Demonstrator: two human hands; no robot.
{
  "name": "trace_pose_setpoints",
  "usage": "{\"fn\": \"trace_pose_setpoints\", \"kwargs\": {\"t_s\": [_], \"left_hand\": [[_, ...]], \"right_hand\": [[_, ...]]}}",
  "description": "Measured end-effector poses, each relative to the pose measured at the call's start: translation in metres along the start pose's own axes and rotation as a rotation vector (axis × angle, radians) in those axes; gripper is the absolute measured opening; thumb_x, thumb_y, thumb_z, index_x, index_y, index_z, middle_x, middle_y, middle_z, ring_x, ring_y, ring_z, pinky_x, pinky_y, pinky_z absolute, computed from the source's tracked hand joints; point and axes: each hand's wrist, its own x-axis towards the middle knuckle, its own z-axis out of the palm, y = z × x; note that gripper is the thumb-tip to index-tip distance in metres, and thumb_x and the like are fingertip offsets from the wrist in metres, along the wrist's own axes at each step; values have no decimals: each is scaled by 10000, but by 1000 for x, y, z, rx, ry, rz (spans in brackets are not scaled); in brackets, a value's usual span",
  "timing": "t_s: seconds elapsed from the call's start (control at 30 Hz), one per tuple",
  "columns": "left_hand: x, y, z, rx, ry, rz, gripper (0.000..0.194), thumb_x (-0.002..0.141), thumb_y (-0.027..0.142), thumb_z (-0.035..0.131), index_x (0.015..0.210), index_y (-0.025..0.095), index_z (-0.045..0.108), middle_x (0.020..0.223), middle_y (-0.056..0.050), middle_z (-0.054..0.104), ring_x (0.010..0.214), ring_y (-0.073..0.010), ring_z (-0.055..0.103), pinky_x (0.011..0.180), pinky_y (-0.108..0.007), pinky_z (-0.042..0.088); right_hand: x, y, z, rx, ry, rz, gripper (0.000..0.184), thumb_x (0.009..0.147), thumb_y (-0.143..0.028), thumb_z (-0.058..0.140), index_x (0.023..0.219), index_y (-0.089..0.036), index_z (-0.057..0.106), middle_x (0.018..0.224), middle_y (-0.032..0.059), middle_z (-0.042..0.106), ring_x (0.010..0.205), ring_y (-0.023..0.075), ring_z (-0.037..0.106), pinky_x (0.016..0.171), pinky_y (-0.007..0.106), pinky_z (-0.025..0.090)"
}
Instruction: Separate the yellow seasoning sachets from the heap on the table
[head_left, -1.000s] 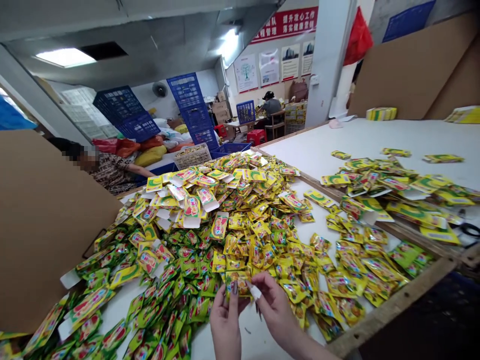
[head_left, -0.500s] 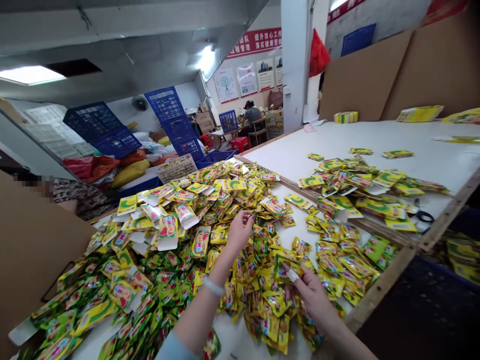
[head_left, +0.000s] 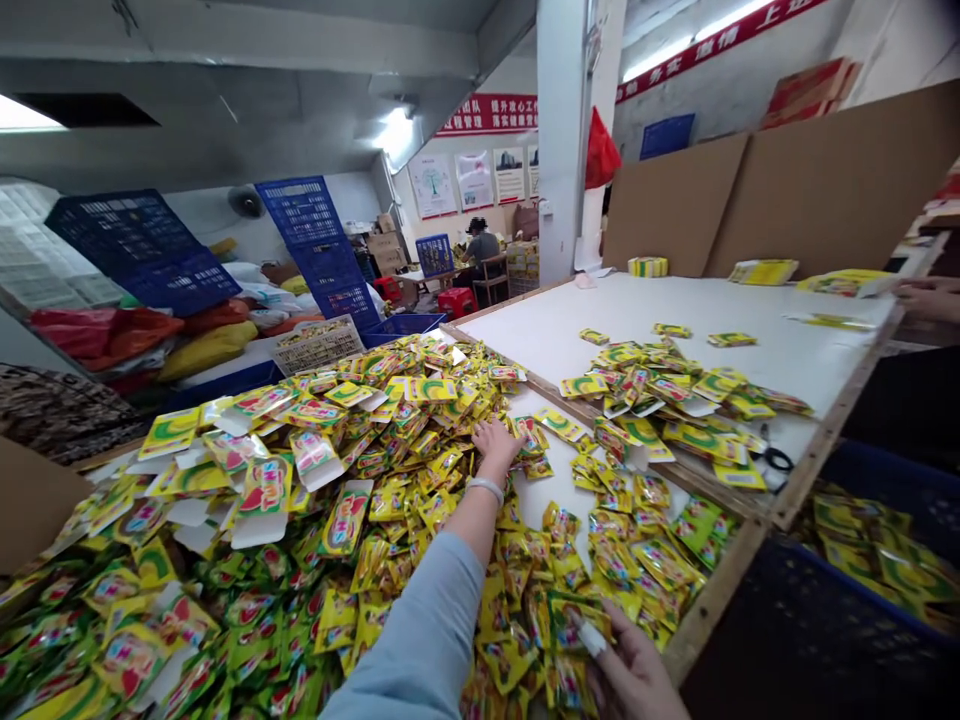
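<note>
Right hand [head_left: 637, 662]: The grip is clamping a glossy yellow sachet [head_left: 564, 622] with a white-wrapped thumb, low at the heap's near end; slick film and a one-handed pinch are leaving it liable to slip.
Blue sleeve [head_left: 409, 640]: The left forearm is hanging low over the heap, its fabric threatening to drag packets along.
Yellow sachets [head_left: 502, 660]: Lookalikes are lying around the held one, so a dropped packet is risking being lost among them.
Green sachets [head_left: 255, 620]: At left, they are running straight into the yellow without a divider, and a careless sweep could be mixing the two.
Wooden rim [head_left: 716, 602]: Packets are crowding this edge of the desk [head_left: 536, 495]; a hard push rightward could be spilling some toward the blue crate [head_left: 874, 467] below.
Fruit-printed cartons [head_left: 264, 490]: They are leaning loosely, end flaps gaping; disturbing the lower ones could be starting a slide.
Left hand [head_left: 496, 442]: The grip is spreading, fingers apart, at the heap's right flank; whether it is touching a packet, the view is not telling.
</note>
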Motion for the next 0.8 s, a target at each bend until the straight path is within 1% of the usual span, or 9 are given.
{"fn": "trace_pose_setpoints", "kwargs": {"t_s": [0.1,0.17,0.23,0.3,0.37,0.43,0.53,0.67,0.8], "left_hand": [[4,-3,-2,55,-27,51,323,840,332,530,1116,165,526,1173,-79,552,1027,-227,552,860,-458,461],[5,1,-8,73,4,129,349,841,341,526,1144,169,509,1203,-85,533,1058,-240,535,884,-482,441],[6,10,-13,75,47,267,389,842,344,520,1193,182,473,1282,-93,473,1135,-266,478,938,-520,387],[7,24,-14,67,48,462,430,840,328,524,1241,202,432,1365,-92,388,1212,-289,399,988,-550,318],[8,42,-8,57,-10,669,457,833,309,539,1262,216,412,1408,-83,334,1251,-300,347,1013,-565,272],[11,60,4,47,-92,823,452,827,302,549,1253,214,424,1399,-79,351,1246,-297,356,1011,-566,276],[17,74,22,21,-195,883,378,835,302,540,1193,194,480,1307,-83,457,1165,-268,454,962,-529,361],[27,60,26,-71,-299,846,298,849,302,520,1122,183,526,1202,-78,536,1042,-223,542,879,-459,453],[22,27,3,-266,-374,853,269,854,299,513,1099,193,544,1182,-73,554,1024,-208,552,880,-443,456]], "right_hand": [[35,-35,-12,-52,16,-53,602,566,-472,728,1076,-185,586,512,-35,580,299,79,384,312,206,308],[66,-65,-24,-80,17,-88,580,552,-458,734,1034,-164,602,401,-58,512,286,99,379,299,208,286],[96,-91,-36,-84,28,-123,515,574,-457,721,984,-167,606,353,-69,470,284,105,373,297,203,263],[118,-106,-44,-72,44,-155,460,597,-468,707,938,-181,595,352,-72,464,290,102,369,300,196,246],[129,-106,-47,-58,51,-173,424,604,-488,701,879,-191,577,363,-69,469,290,97,363,301,195,238],[131,-96,-46,-41,57,-176,409,610,-518,690,826,-197,558,383,-62,479,295,93,364,304,198,246],[123,-74,-45,-13,83,-164,405,616,-538,679,799,-202,546,441,-51,502,312,87,372,306,199,253],[109,-58,-54,32,120,-111,430,607,-522,696,852,-200,551,468,-56,507,303,73,364,289,181,230],[98,-58,-61,78,127,-70,460,581,-531,711,861,-197,565,387,-75,464,272,72,345,278,177,225]]}}
